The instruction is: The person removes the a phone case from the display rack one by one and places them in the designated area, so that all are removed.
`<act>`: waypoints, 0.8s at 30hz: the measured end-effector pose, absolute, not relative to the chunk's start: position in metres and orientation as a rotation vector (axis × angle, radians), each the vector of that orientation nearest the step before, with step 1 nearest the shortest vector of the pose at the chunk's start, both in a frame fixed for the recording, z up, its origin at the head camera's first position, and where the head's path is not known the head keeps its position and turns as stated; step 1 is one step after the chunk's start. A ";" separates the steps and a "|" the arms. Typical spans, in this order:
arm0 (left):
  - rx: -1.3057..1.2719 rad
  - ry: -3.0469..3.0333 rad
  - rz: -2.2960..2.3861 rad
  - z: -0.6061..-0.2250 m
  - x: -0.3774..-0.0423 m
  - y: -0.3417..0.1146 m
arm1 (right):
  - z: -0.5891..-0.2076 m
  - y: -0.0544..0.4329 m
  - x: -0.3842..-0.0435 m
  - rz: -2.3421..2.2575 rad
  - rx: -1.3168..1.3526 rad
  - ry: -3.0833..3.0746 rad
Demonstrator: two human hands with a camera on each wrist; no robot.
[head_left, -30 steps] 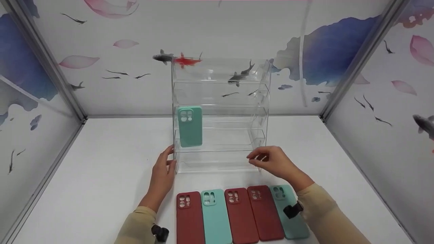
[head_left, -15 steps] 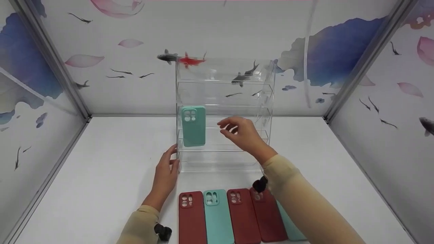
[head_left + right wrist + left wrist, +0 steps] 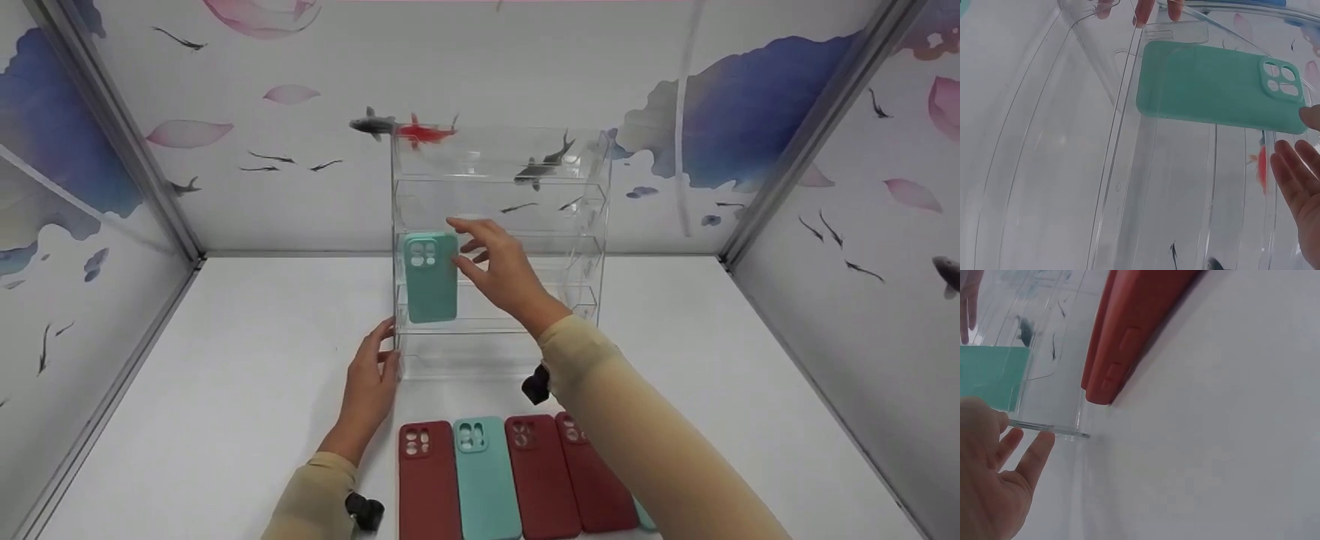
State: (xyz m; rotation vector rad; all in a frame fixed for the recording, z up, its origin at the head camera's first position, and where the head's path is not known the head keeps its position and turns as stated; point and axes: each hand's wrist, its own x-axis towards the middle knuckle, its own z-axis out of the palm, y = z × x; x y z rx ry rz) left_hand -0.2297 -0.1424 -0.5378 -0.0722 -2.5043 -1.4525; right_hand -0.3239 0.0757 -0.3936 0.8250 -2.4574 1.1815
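A teal phone case (image 3: 432, 289) with a camera cutout leans upright in the left part of a clear acrylic tiered rack (image 3: 495, 331). My right hand (image 3: 499, 266) is at its upper right edge, fingers spread and thumb tip beside the case. Seen from the right wrist, one fingertip overlaps the case's corner near the cutout, while the other fingers (image 3: 1292, 169) stay off it. My left hand (image 3: 371, 382) rests against the rack's left side, low down; in the left wrist view its fingertips touch the side panel (image 3: 1044, 426).
In front of the rack lie red phone cases (image 3: 427, 480) and a light teal case (image 3: 487, 476) in a row on the white table (image 3: 262, 360). Another teal case is mostly hidden under my right forearm. Printed walls (image 3: 300, 202) enclose the table.
My right hand has moved left and up from the rack's lower right to the teal case's upper edge. The left hand stays on the rack's side. The head view has shifted slightly.
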 end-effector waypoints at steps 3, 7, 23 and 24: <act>-0.078 -2.512 -1.449 -0.538 -0.230 -0.142 | -0.394 0.072 -0.322 1.174 0.835 -2.469; -0.093 -2.511 -1.422 -0.538 -0.230 -0.143 | -0.394 0.072 -0.318 1.174 0.818 -2.408; -0.111 -2.502 -1.422 -0.538 -0.229 -0.145 | -0.398 0.086 -0.307 1.239 0.799 -2.269; -0.107 -2.505 -1.421 -0.538 -0.229 -0.144 | -0.397 0.088 -0.306 1.235 0.797 -2.267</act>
